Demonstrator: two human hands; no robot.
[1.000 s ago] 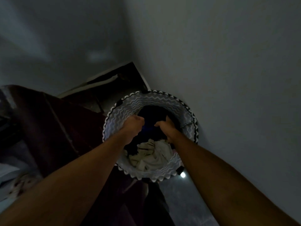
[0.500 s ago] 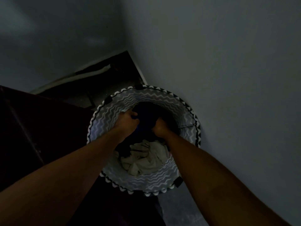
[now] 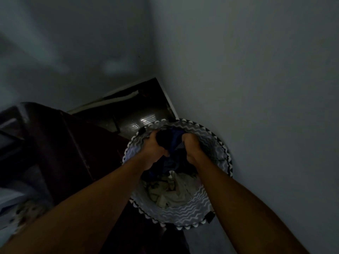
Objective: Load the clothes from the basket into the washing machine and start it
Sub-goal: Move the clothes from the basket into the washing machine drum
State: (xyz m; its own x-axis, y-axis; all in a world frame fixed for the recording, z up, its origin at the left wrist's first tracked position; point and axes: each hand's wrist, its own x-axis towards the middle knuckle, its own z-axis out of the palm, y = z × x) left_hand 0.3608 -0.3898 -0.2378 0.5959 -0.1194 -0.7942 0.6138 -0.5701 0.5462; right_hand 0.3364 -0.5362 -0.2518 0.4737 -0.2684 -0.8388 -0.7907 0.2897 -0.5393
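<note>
A dim corner held the scene, with everything placed here relative to the round laundry basket point(image 3: 187, 211), which stood on the floor against the pale wall point(image 3: 256, 88) at its right. To the left of the basket rose a dark wooden piece of furniture point(image 3: 60, 149) (too murky to identify further), and beyond the basket's far rim a patch of glossy floor point(image 3: 145, 121) caught a streak of light. The person's left hand point(image 3: 153, 149) reached over the basket's left rim, fingers clenched around a bundle of dark clothes point(image 3: 169, 142) lifted up to the level of the far rim. The same bundle, black and deep blue, was grasped from the other side by the right hand point(image 3: 191, 146), its fingers curled into the fabric just inside the basket's right wall. Below the hands, in the near half of the basket, a heap of pale clothes point(image 3: 172, 191) lay crumpled against the zigzag-patterned lining. Both bare forearms ran down from the basket to the bottom edge.
</note>
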